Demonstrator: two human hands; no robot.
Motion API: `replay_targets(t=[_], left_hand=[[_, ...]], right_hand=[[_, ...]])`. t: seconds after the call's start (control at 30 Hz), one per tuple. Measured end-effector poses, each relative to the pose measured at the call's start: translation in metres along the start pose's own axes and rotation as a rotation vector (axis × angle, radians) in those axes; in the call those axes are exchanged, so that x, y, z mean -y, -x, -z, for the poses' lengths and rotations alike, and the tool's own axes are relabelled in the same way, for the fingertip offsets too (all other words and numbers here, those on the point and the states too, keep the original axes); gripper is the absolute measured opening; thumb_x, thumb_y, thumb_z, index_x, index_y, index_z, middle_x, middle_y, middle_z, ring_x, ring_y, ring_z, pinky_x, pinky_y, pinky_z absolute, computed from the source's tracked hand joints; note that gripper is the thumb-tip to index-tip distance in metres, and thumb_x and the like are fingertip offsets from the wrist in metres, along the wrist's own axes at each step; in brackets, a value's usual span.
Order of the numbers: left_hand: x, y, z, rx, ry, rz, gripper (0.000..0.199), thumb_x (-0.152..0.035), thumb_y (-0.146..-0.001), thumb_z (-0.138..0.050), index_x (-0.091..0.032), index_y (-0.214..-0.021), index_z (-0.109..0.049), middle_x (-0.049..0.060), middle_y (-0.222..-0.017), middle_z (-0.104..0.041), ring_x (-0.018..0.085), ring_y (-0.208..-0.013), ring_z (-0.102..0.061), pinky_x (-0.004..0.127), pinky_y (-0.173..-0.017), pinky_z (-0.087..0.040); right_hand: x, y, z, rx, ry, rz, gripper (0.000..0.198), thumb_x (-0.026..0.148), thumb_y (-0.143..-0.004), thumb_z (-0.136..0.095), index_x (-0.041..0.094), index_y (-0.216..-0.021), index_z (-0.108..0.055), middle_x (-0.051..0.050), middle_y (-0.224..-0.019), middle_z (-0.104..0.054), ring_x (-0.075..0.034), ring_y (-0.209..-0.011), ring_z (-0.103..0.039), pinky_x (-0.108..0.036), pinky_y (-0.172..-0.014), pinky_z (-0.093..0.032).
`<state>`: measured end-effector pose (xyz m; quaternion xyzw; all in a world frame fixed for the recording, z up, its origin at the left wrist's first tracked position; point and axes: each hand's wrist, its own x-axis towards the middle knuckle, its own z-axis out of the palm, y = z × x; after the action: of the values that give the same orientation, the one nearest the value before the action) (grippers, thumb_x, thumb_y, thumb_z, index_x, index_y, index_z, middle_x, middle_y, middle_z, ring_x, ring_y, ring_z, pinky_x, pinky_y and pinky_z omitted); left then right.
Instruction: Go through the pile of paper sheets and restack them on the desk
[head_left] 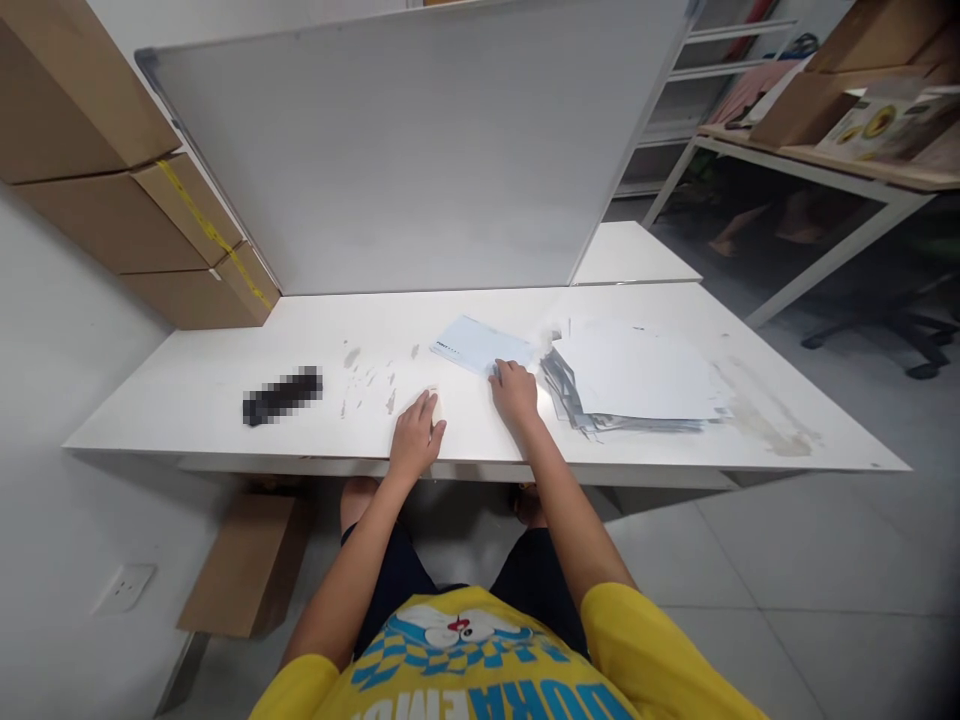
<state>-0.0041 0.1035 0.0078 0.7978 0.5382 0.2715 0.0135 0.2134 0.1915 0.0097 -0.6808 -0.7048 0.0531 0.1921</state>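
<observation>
My left hand [415, 437] rests near the front edge of the white table [360, 320]. Its fingers curl over a small pale item [437, 408], mostly covered, whose kind I cannot make out. To the right, my right hand [516, 390] has its fingers bent down onto the near edge of a flat light-blue packet [480, 343], which lies on the tabletop with small dark print at its left end. Beside that hand is an uneven stack of white paper sheets [637, 370], with darker edges showing along its left side.
A blurred-out black object [283, 396] lies on the left of the table. Behind stands a large whiteboard [405, 150], with stacked cardboard boxes [172, 225] at its left. Grey smudges mark the tabletop. Another box [236, 560] sits on the floor; a second table [825, 160] stands at right.
</observation>
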Motion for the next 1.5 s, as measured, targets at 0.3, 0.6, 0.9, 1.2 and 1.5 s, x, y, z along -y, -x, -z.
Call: replay_targets(t=[0.3, 0.6, 0.9, 1.2, 1.5], left_hand=[[0.004, 0.001, -0.001, -0.048, -0.011, -0.014, 0.048, -0.035, -0.097, -0.033, -0.015, -0.14, -0.04, 0.018, -0.139, -0.049, 0.03, -0.126, -0.048, 0.046, -0.097, -0.045], [0.009, 0.0, -0.008, -0.056, -0.005, -0.007, 0.047, -0.034, -0.097, -0.033, -0.014, -0.139, -0.043, 0.017, -0.136, -0.051, 0.029, -0.126, -0.049, 0.046, -0.099, -0.044], [0.008, 0.003, -0.01, -0.061, 0.015, -0.001, 0.046, -0.032, -0.097, -0.034, -0.016, -0.14, -0.041, 0.015, -0.135, -0.052, 0.028, -0.123, -0.05, 0.045, -0.097, -0.044], [0.008, 0.004, -0.008, -0.066, 0.011, 0.004, 0.045, -0.031, -0.096, -0.036, -0.015, -0.138, -0.044, 0.016, -0.133, -0.054, 0.028, -0.119, -0.053, 0.045, -0.097, -0.045], [-0.001, 0.002, 0.004, -0.104, 0.052, 0.004, 0.045, -0.034, -0.097, -0.032, -0.014, -0.133, -0.048, 0.016, -0.129, -0.057, 0.028, -0.121, -0.051, 0.046, -0.099, -0.044]], right_hand=[[0.0, 0.001, -0.002, -0.014, 0.024, 0.032, 0.041, 0.026, -0.094, -0.039, 0.013, -0.132, -0.046, -0.017, -0.124, -0.056, -0.027, -0.106, -0.054, -0.037, -0.088, -0.036], [-0.002, 0.004, -0.005, -0.054, 0.019, 0.091, 0.047, 0.011, -0.089, -0.035, 0.013, -0.136, -0.042, -0.016, -0.124, -0.056, -0.025, -0.102, -0.055, -0.036, -0.087, -0.037], [-0.013, 0.003, -0.014, -0.101, -0.073, 0.159, 0.049, 0.033, -0.092, -0.038, 0.013, -0.135, -0.044, -0.017, -0.137, -0.048, -0.028, -0.125, -0.044, -0.039, -0.101, -0.032], [-0.021, 0.009, -0.025, 0.043, -0.081, -0.021, 0.071, 0.049, -0.09, -0.041, 0.005, -0.144, -0.03, -0.02, -0.149, -0.036, -0.029, -0.139, -0.028, -0.044, -0.113, -0.016], [-0.018, 0.043, 0.006, -0.106, -0.53, -0.109, 0.054, 0.037, -0.088, -0.043, 0.018, -0.139, -0.044, -0.012, -0.126, -0.061, -0.027, -0.109, -0.058, -0.037, -0.089, -0.046]])
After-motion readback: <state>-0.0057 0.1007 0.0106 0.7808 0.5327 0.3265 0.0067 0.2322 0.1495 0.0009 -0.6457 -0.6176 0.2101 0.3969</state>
